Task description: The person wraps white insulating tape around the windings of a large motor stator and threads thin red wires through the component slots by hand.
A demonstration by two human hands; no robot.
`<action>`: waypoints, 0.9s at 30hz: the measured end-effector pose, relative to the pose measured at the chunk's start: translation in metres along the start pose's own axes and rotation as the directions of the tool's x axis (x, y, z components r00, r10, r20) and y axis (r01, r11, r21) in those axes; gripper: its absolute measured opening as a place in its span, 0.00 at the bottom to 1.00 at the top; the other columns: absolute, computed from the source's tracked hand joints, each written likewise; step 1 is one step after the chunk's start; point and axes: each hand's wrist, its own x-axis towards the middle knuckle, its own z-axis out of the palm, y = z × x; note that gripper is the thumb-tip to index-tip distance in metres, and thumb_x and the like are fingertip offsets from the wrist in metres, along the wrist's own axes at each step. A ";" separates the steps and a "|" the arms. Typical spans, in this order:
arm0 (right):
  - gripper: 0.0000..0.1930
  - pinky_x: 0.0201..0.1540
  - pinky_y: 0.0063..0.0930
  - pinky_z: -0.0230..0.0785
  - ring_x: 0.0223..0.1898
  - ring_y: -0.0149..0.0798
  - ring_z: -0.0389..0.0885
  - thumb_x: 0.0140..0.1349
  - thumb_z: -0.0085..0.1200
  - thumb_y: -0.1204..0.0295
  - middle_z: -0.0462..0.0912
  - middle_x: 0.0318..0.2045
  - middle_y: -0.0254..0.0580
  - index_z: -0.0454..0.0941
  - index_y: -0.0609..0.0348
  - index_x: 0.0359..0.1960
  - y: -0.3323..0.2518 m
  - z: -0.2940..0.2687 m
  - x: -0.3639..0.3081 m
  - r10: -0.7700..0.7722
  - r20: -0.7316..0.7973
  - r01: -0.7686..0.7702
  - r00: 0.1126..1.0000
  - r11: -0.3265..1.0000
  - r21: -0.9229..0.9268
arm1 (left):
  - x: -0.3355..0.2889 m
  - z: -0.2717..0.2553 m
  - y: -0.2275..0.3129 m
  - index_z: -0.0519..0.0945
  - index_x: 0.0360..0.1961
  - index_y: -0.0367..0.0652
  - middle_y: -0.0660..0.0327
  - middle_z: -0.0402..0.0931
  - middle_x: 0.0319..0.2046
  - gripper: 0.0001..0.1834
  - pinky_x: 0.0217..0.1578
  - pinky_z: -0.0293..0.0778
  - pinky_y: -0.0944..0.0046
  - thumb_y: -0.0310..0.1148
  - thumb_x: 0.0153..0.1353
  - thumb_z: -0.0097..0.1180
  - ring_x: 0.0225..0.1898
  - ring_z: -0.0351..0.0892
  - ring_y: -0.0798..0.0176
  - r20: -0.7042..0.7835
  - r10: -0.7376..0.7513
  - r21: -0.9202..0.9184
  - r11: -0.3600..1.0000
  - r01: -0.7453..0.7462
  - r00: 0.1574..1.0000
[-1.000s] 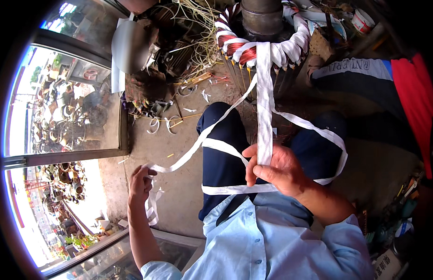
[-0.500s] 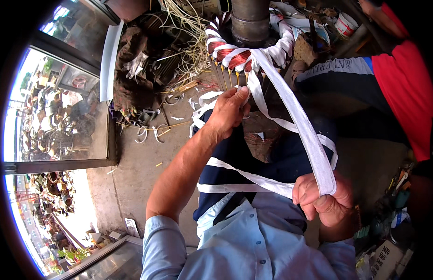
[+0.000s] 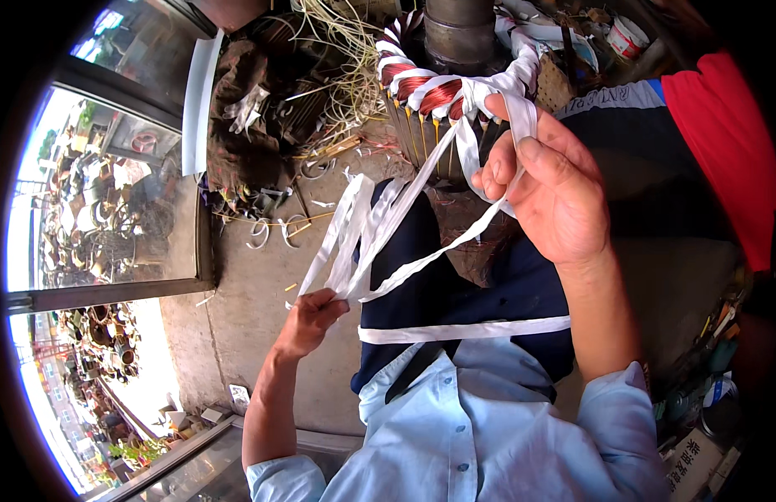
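Observation:
A motor stator (image 3: pixel 416 142) stands between my knees, its ring of reddish copper windings (image 3: pixel 411 86) partly wrapped in white cloth tape (image 3: pixel 480 224). My left hand (image 3: pixel 311 322), out to the left of my thigh, is closed round a gathered bunch of the tape's strands, which stretch up toward the ring. My right hand (image 3: pixel 564 192) is beside the ring's near right side, palm partly turned up. Tape runs over its forefinger and under the thumb, which press it between them. Yellow-tipped pegs line the core below the windings. Another strip of tape lies across my lap.
A dark metal cylinder (image 3: pixel 459 33) rises through the ring. At right sits a co-worker in a red top (image 3: pixel 723 125). Scrap and pale wire strands (image 3: pixel 346 50) lie at the back left. A glass-paned frame (image 3: pixel 112 293) borders the left, and a white bucket (image 3: pixel 627 38) stands far right.
My right hand has come up from my lap to the ring with the tape. My left hand has left the ring, moving down and left, and now grips gathered tape strands.

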 end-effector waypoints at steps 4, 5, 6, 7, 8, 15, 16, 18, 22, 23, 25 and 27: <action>0.19 0.44 0.28 0.71 0.33 0.35 0.80 0.67 0.49 0.71 0.81 0.31 0.43 0.71 0.68 0.57 0.020 -0.009 0.019 0.052 0.012 -0.053 0.999 0.990 0.127 | -0.095 -0.067 -0.125 0.79 0.23 0.39 0.72 0.65 0.14 0.10 0.16 0.52 0.70 0.34 0.59 0.56 0.16 0.59 0.78 -0.341 -0.492 -0.150 0.870 0.470 0.801; 0.20 0.45 0.31 0.71 0.33 0.35 0.78 0.67 0.49 0.71 0.80 0.30 0.41 0.70 0.68 0.59 0.026 -0.006 0.021 0.098 -0.002 -0.097 0.995 0.988 0.119 | -0.137 -0.094 -0.208 0.79 0.23 0.38 0.71 0.65 0.14 0.11 0.14 0.52 0.69 0.35 0.57 0.56 0.14 0.59 0.76 -0.475 -0.474 -0.097 0.865 0.492 0.741; 0.22 0.47 0.34 0.71 0.33 0.34 0.77 0.67 0.48 0.71 0.79 0.30 0.39 0.69 0.68 0.61 0.031 -0.006 0.020 0.141 -0.033 -0.137 0.990 0.986 0.091 | -0.166 -0.104 -0.228 0.79 0.24 0.36 0.69 0.66 0.14 0.12 0.15 0.54 0.66 0.35 0.56 0.55 0.15 0.61 0.74 -0.544 -0.538 -0.113 0.807 0.579 0.644; 0.21 0.45 0.34 0.72 0.33 0.34 0.78 0.66 0.49 0.73 0.79 0.30 0.40 0.70 0.67 0.60 0.034 -0.005 0.020 0.150 -0.046 -0.146 0.988 0.986 0.077 | -0.196 -0.115 -0.248 0.79 0.23 0.37 0.68 0.66 0.14 0.11 0.15 0.55 0.65 0.34 0.56 0.54 0.15 0.61 0.72 -0.600 -0.591 -0.153 0.746 0.648 0.539; 0.21 0.42 0.33 0.73 0.32 0.35 0.79 0.65 0.50 0.74 0.80 0.30 0.41 0.69 0.67 0.60 0.041 -0.001 0.019 0.195 -0.052 -0.190 0.979 0.978 0.085 | -0.254 -0.133 -0.308 0.78 0.24 0.40 0.68 0.63 0.12 0.10 0.11 0.53 0.66 0.35 0.57 0.54 0.10 0.59 0.71 -0.654 -0.665 -0.252 0.640 0.726 0.360; 0.16 0.39 0.30 0.74 0.31 0.35 0.81 0.64 0.50 0.79 0.80 0.28 0.43 0.72 0.67 0.54 0.076 -0.014 -0.028 0.273 -0.027 -0.274 0.962 0.962 -0.014 | -0.195 -0.122 -0.232 0.73 0.25 0.46 0.68 0.64 0.15 0.11 0.07 0.47 0.71 0.38 0.63 0.52 0.08 0.54 0.76 -0.487 -0.795 -0.695 0.603 0.392 0.361; 0.15 0.41 0.31 0.75 0.32 0.36 0.81 0.64 0.50 0.79 0.81 0.29 0.43 0.73 0.67 0.52 0.079 -0.016 -0.036 0.276 0.000 -0.275 0.961 0.961 -0.039 | -0.159 -0.115 -0.195 0.73 0.26 0.46 0.66 0.67 0.17 0.12 0.07 0.46 0.72 0.38 0.65 0.51 0.08 0.53 0.76 -0.496 -0.725 -0.665 0.671 0.328 0.477; 0.12 0.42 0.27 0.73 0.34 0.32 0.81 0.65 0.52 0.78 0.81 0.29 0.41 0.74 0.68 0.49 0.074 -0.012 -0.052 0.287 0.022 -0.286 0.958 0.957 -0.037 | -0.083 -0.100 -0.124 0.73 0.28 0.45 0.63 0.73 0.22 0.12 0.07 0.45 0.74 0.38 0.68 0.49 0.08 0.51 0.78 -0.480 -0.539 -0.630 0.761 0.156 0.692; 0.11 0.44 0.27 0.75 0.37 0.32 0.82 0.64 0.55 0.78 0.83 0.31 0.41 0.77 0.67 0.47 0.061 0.000 -0.085 0.284 0.169 -0.273 0.944 0.958 -0.087 | 0.038 -0.052 0.026 0.74 0.34 0.41 0.55 0.82 0.30 0.12 0.08 0.45 0.75 0.37 0.70 0.47 0.09 0.51 0.80 -0.338 -0.143 -0.555 0.828 -0.074 0.930; 0.11 0.44 0.27 0.75 0.37 0.31 0.83 0.63 0.55 0.79 0.83 0.31 0.41 0.77 0.67 0.47 0.057 0.001 -0.093 0.281 0.236 -0.252 0.930 0.957 -0.145 | 0.063 -0.041 0.048 0.74 0.37 0.40 0.54 0.84 0.33 0.11 0.09 0.45 0.75 0.37 0.70 0.48 0.09 0.51 0.80 -0.290 -0.046 -0.566 0.814 -0.133 0.956; 0.11 0.43 0.25 0.76 0.37 0.31 0.83 0.62 0.57 0.80 0.84 0.32 0.41 0.78 0.66 0.46 0.051 0.004 -0.113 0.254 0.338 -0.201 0.906 0.962 -0.186 | 0.102 -0.012 0.105 0.74 0.39 0.39 0.54 0.84 0.35 0.10 0.10 0.47 0.75 0.35 0.70 0.48 0.11 0.53 0.80 -0.187 0.037 -0.517 0.846 -0.130 0.982; 0.13 0.46 0.28 0.75 0.39 0.32 0.83 0.60 0.59 0.79 0.84 0.34 0.42 0.79 0.64 0.47 0.036 0.012 -0.131 0.338 0.409 -0.271 0.847 0.938 -0.215 | 0.139 0.020 0.139 0.73 0.39 0.40 0.57 0.83 0.33 0.09 0.11 0.49 0.74 0.35 0.69 0.48 0.12 0.53 0.79 -0.124 0.099 -0.476 0.867 -0.147 0.987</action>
